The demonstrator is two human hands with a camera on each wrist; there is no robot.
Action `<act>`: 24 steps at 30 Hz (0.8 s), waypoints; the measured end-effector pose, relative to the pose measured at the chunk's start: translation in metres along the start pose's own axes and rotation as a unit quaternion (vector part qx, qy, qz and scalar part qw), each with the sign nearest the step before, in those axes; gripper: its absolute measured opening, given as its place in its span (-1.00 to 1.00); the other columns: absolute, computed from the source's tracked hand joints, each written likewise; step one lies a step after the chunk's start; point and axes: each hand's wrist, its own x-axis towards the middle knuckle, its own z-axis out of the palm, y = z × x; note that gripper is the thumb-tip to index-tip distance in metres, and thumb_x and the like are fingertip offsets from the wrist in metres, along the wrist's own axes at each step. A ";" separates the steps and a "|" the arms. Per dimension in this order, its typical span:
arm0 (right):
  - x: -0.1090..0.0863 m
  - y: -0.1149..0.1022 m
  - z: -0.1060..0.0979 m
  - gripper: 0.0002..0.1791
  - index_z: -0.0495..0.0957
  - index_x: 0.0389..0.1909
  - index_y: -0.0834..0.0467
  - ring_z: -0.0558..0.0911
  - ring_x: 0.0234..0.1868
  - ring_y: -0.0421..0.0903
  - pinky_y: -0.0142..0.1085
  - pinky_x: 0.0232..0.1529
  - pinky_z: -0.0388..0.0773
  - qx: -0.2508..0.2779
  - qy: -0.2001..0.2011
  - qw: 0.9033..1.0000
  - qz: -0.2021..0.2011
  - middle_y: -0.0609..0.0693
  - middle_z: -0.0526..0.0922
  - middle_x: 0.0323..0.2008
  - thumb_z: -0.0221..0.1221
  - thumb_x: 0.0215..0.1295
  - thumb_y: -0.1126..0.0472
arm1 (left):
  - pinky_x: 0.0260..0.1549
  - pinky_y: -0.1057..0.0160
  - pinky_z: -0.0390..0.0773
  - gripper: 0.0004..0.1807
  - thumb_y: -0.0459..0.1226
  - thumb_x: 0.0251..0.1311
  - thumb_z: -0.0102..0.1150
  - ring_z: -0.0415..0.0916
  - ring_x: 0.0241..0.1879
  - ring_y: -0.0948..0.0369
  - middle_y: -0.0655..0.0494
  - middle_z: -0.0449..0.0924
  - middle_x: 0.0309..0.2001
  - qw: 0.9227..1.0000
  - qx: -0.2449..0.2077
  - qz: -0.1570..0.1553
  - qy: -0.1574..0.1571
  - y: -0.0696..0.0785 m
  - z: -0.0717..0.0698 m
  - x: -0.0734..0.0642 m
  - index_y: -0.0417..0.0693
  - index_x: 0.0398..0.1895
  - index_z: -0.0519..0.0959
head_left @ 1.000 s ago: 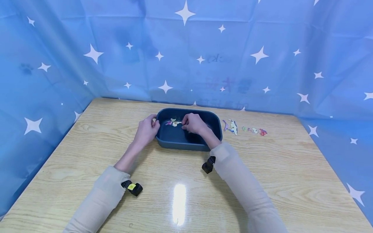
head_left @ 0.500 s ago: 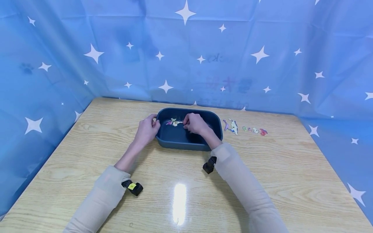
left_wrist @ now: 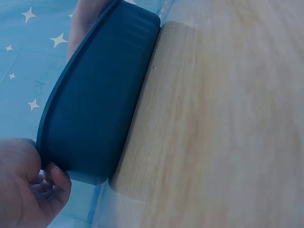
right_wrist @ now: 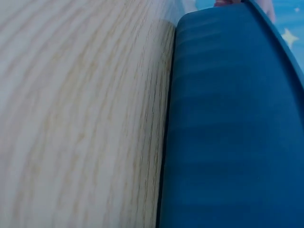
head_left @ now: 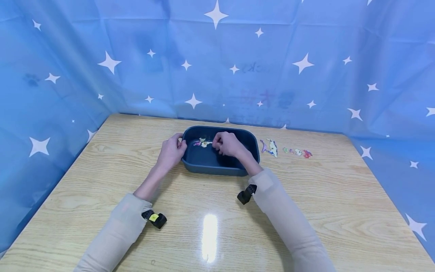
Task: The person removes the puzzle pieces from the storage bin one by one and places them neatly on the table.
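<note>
Left hand (head_left: 171, 150) had the dark blue box (head_left: 212, 169) by the left end of its rim, thumb and fingers curled round the edge; the left wrist view showed the fingertips tucked against the outside of the wall. Left forearm ran in diagonally from the near left.

Right hand (head_left: 228, 144) was down inside the box, right of middle, back of the hand up, fingers curled and pointing left. Right forearm came from the near right and passed over the near rim close to its right end. Fingertips sat at the right end of some pale and pink pieces (head_left: 203, 143) on the box floor. Couldn't tell if they pinched one; right wrist view got only the box wall, with a bit of a hand at top.

Box stood flat on the wooden table (head_left: 102, 166), toward the far side, long sides left to right. Right of it: larger pale and purple pieces (head_left: 272, 148) just beside, then a row of smaller pieces (head_left: 298, 152), with a red piece (head_left: 307, 154) at the right end. Blue starry curtain (head_left: 153, 79) behind.
</note>
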 end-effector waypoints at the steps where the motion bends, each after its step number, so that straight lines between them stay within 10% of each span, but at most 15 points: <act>1: -0.001 0.000 0.000 -0.82 0.60 -0.18 0.24 0.66 -0.36 -0.04 -0.26 -0.30 0.63 0.003 0.003 1.000 -0.002 0.10 0.66 -0.27 0.01 0.53 0.35 | -0.52 0.23 0.35 -0.61 -0.33 0.41 -0.03 0.31 -0.62 0.17 0.13 0.32 -0.60 1.000 0.000 0.001 0.001 0.000 0.000 0.000 -0.35 0.20 0.53; 24: -0.022 0.012 -0.005 -0.81 0.70 -0.08 0.30 0.72 -0.11 0.00 -0.10 0.02 0.60 0.060 0.091 0.992 -0.059 0.10 0.75 -0.18 0.29 0.31 0.38 | -0.51 0.23 0.37 -0.60 -0.33 0.42 -0.03 0.33 -0.61 0.18 0.11 0.35 -0.58 1.000 0.002 -0.002 -0.003 0.000 0.000 0.000 -0.35 0.22 0.51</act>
